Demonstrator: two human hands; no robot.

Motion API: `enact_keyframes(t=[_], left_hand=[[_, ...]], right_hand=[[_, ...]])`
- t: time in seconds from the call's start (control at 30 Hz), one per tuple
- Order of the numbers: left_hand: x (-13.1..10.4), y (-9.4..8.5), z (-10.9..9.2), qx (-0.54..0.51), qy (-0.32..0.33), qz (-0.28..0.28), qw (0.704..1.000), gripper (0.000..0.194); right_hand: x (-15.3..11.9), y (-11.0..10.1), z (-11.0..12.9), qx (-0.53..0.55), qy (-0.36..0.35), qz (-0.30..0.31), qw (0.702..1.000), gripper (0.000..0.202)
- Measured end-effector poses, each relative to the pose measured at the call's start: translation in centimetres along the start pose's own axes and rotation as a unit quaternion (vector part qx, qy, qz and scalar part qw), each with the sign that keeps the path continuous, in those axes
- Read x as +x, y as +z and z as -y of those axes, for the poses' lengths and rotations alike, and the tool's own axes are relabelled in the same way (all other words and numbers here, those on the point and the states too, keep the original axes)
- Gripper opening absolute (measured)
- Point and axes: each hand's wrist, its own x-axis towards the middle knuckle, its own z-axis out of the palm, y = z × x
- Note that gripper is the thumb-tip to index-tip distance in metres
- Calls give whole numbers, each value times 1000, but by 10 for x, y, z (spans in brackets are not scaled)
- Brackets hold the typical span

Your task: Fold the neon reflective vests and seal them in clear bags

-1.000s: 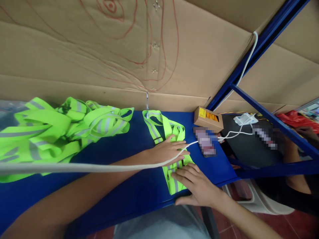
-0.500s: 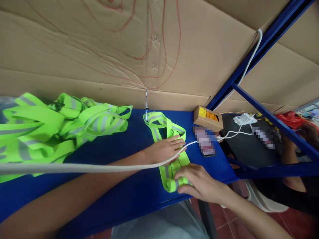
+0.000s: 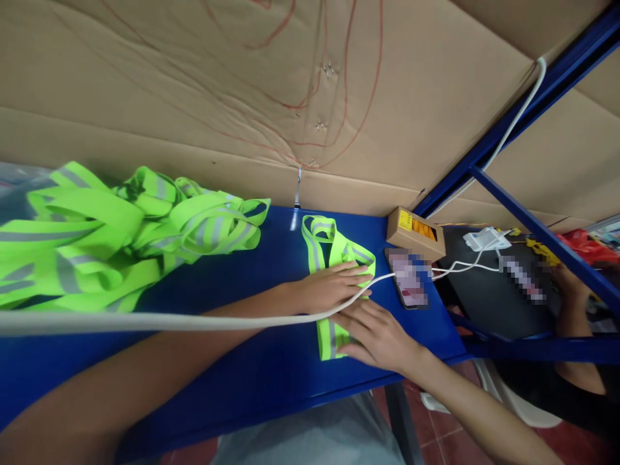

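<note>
Green strap point(image 3: 327, 339) under both hands, on the blue bench point(image 3: 271, 378).
Strap runs roughly 12 to 6 o'clock. Left hand point(image 3: 330, 289) laid flat across its middle, fingers straight toward 3 o'clock, gripping nothing. Right hand point(image 3: 376, 332) just beside, at the left's 5 o'clock, fingers loosely bent over the strap's nearer part; cannot tell if they pinch it. Strap's loops show at 11 to 1 o'clock of the left hand; its flat near end at 9 o'clock of the right, by the thumb. Pile point(image 3: 113, 216) of similar straps well apart, 10 o'clock. White cable point(image 3: 194, 324) crosses over the left hand. Phone point(image 3: 407, 278), screen blurred, at 3 o'clock; box point(image 3: 413, 241) with orange contents at 2. Another person's hand point(image 3: 571, 284) well off, 3 o'clock.
</note>
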Motion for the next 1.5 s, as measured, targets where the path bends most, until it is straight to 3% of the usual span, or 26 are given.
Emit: enact_keyframes(t=[0.07, 0.13, 0.3, 0.47, 0.67, 0.87, 1.1, 1.37, 1.5], left_hand=[[0, -2, -1, 26, 1, -7, 1000, 49], [2, -8, -4, 45, -6, -20, 999, 44], [7, -26, -17, 72, -39, -22, 996, 36], [11, -32, -25, 90, -12, -24, 996, 40], [13, -33, -25, 103, -24, -10, 994, 53], [12, -31, -23, 95, 2, -12, 995, 56], [6, -24, -15, 8, -57, -29, 998, 57], [7, -18, -12, 5, -63, -22, 998, 44], [5, -20, -10, -5, -71, -5, 997, 35]], right_hand=[[-8, 2, 6, -16, 7, 21, 1000, 74], [-15, 3, 11, -31, 24, 34, 999, 79], [-24, 5, 21, -46, 37, 29, 998, 65], [-24, -1, 26, -27, 25, 12, 999, 64], [-10, -18, 26, 58, 53, 33, 996, 54], [-5, -21, 28, 76, 45, 52, 995, 53], [-7, -29, 37, 83, 38, 62, 994, 58], [8, -37, 20, 133, 85, 175, 972, 50], [20, -23, 11, 114, 71, 115, 984, 41]])
